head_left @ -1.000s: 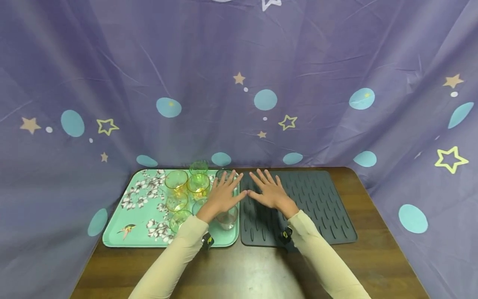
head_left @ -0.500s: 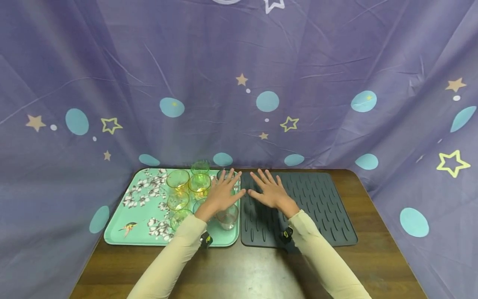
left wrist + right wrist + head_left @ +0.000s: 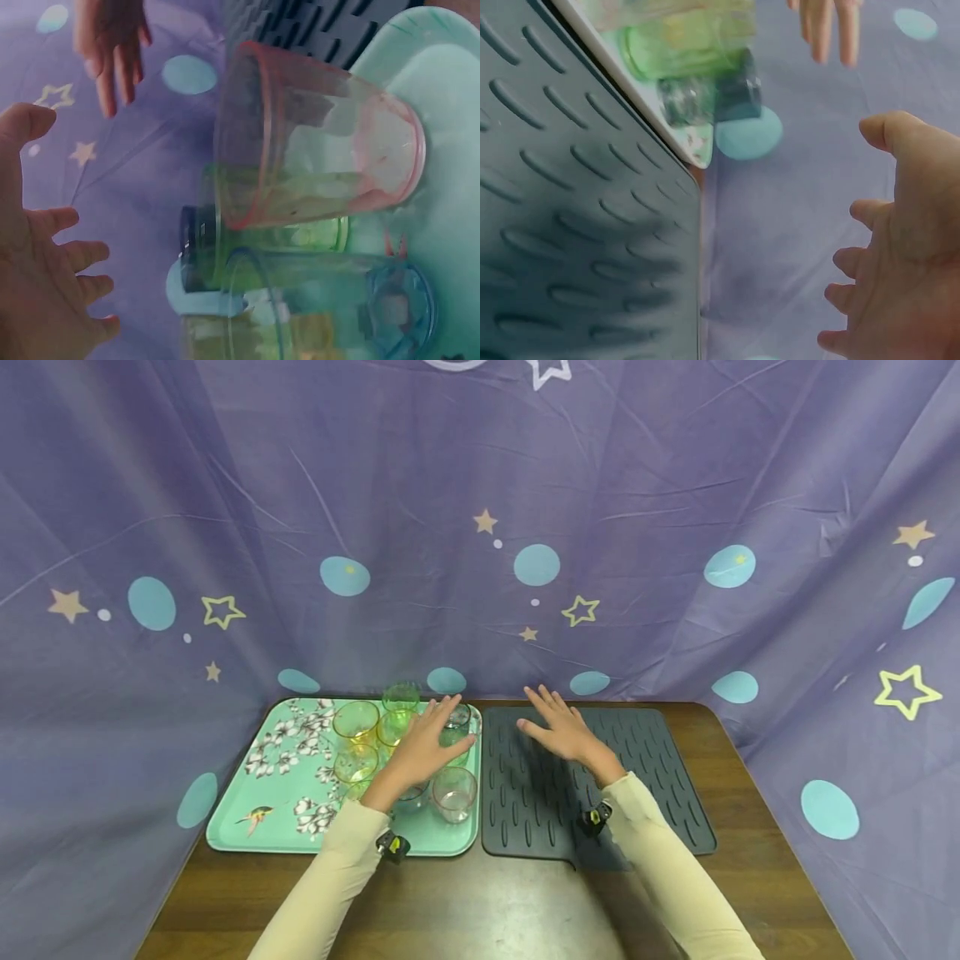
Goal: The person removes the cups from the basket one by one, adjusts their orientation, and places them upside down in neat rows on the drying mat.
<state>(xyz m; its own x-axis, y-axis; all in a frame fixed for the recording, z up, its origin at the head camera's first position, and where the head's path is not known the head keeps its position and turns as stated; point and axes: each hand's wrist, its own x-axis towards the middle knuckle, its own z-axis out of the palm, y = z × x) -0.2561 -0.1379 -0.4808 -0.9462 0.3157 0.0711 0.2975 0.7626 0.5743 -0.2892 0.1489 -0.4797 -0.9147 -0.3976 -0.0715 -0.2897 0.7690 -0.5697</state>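
While left hand (image 3: 420, 748) hovers over glasses (image 3: 454, 797) by tray (image 3: 277, 789) edge, right hand (image 3: 566, 735) hovers over mat (image 3: 637, 752), fingers (image 3: 84, 255) spread, empty.

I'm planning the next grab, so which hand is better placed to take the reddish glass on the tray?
Probably the left hand: it appears over the tray, near the reddish glass. The right hand appears over the dark mat, farther from that glass. Both look empty.

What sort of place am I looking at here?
Perhaps a curtained-off indoor workspace, though I can't be sure: a star-patterned purple curtain hangs behind a brown table, which bears a floral tray of glasses.
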